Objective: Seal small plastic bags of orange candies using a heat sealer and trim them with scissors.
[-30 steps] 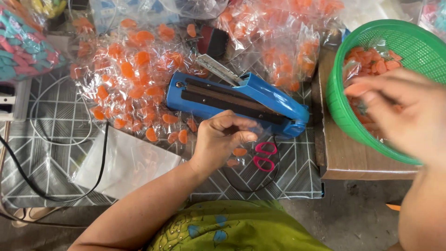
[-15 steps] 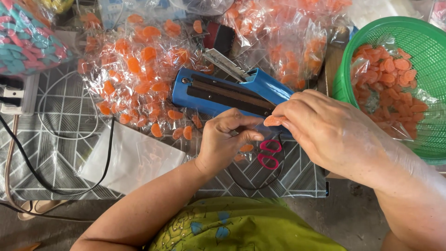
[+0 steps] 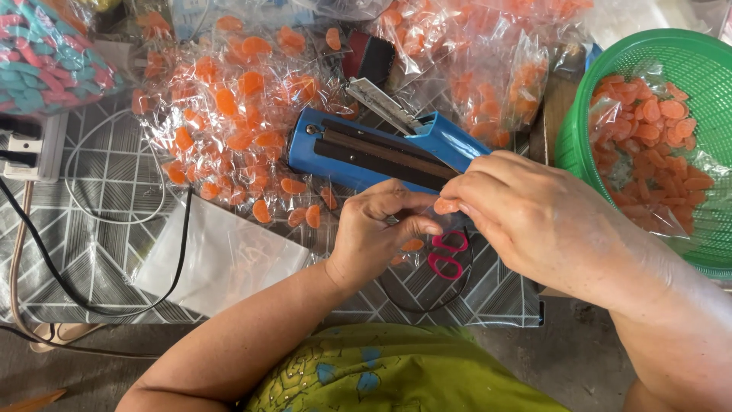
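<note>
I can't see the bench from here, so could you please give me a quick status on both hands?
Left hand holds small clear bag open. Right hand pinches orange candy at its mouth. Blue heat sealer right behind; pink scissors underneath.

A blue heat sealer [image 3: 381, 152] with black strips sits at centre. Orange candies [image 3: 656, 152] fill the green mesh basket [image 3: 686, 53] at right. Pink-handled scissors [image 3: 448, 254] lie on a grey geometric-lined mat [image 3: 107, 229]. Teal-and-pink sweets [image 3: 38, 61] show upper left.

Blue sealer [image 3: 366, 152] and candy bags [image 3: 221, 114] ahead
</note>
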